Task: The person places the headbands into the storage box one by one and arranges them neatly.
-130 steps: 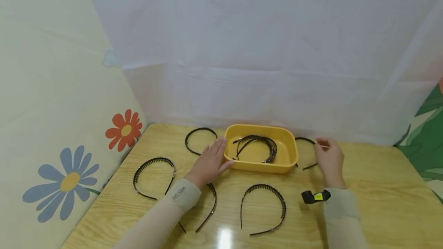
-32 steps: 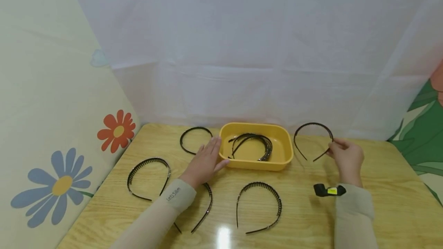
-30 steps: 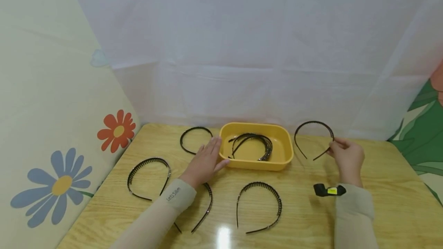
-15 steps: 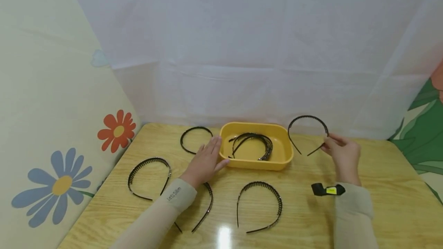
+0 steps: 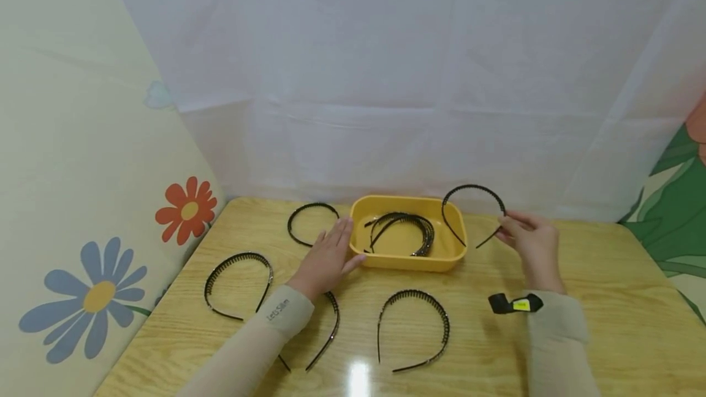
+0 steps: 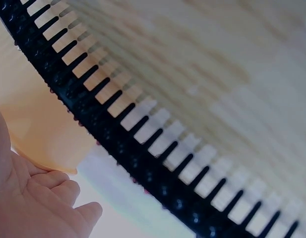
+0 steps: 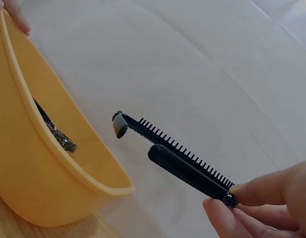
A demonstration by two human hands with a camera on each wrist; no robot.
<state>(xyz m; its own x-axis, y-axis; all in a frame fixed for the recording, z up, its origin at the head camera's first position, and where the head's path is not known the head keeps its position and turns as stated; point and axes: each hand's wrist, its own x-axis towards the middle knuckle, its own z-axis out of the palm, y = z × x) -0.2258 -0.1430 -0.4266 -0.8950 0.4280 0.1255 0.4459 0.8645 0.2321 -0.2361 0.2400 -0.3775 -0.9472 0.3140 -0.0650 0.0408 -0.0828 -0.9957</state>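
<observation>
A black toothed headband [image 5: 473, 187] is pinched between the thumb and fingers of my right hand [image 5: 532, 244]. It is raised over the right end of the yellow plastic bin [image 5: 408, 265], and its teeth show in the right wrist view along the headband [image 7: 182, 153]. Inside the bin lies a bunch of black headbands [image 5: 425, 234]. My left hand [image 5: 325, 259] rests with fairly straight fingers against the bin's left end. Close to the left wrist camera, a toothed headband [image 6: 118, 134] crosses the view, with the left hand [image 6: 48, 203] touching the bin [image 6: 48, 129] behind it.
On the wooden table [image 5: 618, 323] lie more headbands: one headband [image 5: 312, 204] behind my left hand, another headband [image 5: 238, 256] at left, one headband [image 5: 336, 317] partly under my left forearm, and a headband [image 5: 448, 323] in front. A white sheet [image 5: 353, 78] hangs behind.
My right hand has lifted the headband from the table right of the bin and carried it leftward over the bin's right end. My left hand has stayed against the bin.
</observation>
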